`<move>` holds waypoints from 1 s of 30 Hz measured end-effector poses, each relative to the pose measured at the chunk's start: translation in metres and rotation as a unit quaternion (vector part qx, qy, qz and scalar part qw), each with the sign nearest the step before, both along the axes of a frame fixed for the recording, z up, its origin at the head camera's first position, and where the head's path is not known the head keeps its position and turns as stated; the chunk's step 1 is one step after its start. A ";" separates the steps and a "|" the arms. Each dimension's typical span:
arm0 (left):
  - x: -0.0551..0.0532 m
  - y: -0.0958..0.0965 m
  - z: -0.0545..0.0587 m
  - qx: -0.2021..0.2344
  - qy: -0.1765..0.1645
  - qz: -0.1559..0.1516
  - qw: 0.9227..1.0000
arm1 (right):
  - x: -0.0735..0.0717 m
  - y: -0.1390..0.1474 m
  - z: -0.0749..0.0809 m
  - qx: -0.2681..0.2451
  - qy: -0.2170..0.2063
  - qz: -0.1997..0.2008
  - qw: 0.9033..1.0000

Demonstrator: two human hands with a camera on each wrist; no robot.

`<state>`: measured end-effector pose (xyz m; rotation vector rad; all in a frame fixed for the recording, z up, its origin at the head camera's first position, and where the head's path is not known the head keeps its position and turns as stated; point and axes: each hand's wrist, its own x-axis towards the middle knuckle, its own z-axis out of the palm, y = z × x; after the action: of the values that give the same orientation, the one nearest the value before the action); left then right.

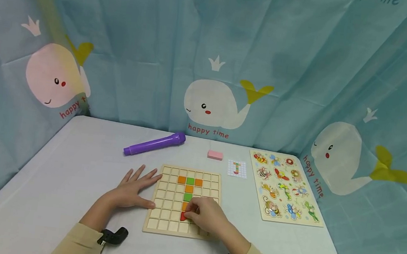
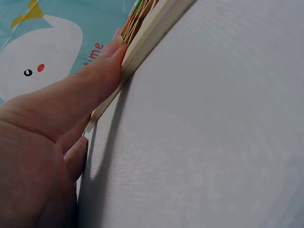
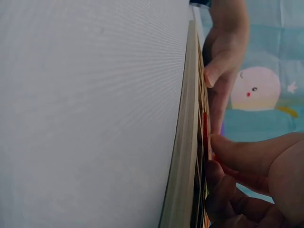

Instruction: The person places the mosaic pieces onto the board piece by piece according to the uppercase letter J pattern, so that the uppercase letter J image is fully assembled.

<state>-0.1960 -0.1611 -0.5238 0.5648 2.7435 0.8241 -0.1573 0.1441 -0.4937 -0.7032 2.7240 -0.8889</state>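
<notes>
A square wooden grid board [image 1: 165,214] lies on the white table, seen in the head view. Orange tiles [image 1: 182,180] and green tiles [image 1: 190,181] form a T-like row and column in its cells. My left hand [image 1: 126,193] rests at the board's left side with fingers spread; the left wrist view shows its thumb [image 2: 80,92] against the board's edge. At the column's lower end, my right hand [image 1: 208,215] pinches a red tile [image 1: 183,216] between thumb and curled forefinger, low over the cells. The right wrist view catches that tile edge-on, beside the thumb.
Behind the board lie a purple toy microphone [image 1: 154,144], a pink block [image 1: 215,155] and a small pattern card [image 1: 231,168]. An insect picture puzzle [image 1: 262,188] is at the right. A whale-print curtain [image 1: 138,73] encloses the table's back and sides.
</notes>
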 end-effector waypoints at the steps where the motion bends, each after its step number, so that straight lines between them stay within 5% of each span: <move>1: 0.000 0.000 0.000 -0.001 0.001 0.000 1.000 | 0.000 0.000 0.000 -0.001 -0.001 -0.002 1.000; 13: 0.002 0.001 0.002 0.000 0.001 -0.001 1.000 | 0.002 0.012 0.007 -0.011 0.000 -0.024 1.000; 30: 0.001 0.000 0.002 -0.001 0.003 -0.003 1.000 | 0.002 0.074 0.013 -0.018 -0.020 -0.071 0.997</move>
<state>-0.1954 -0.1611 -0.5218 0.5751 2.7462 0.8184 -0.1550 0.2180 -0.4807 -0.4986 2.7561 -0.9748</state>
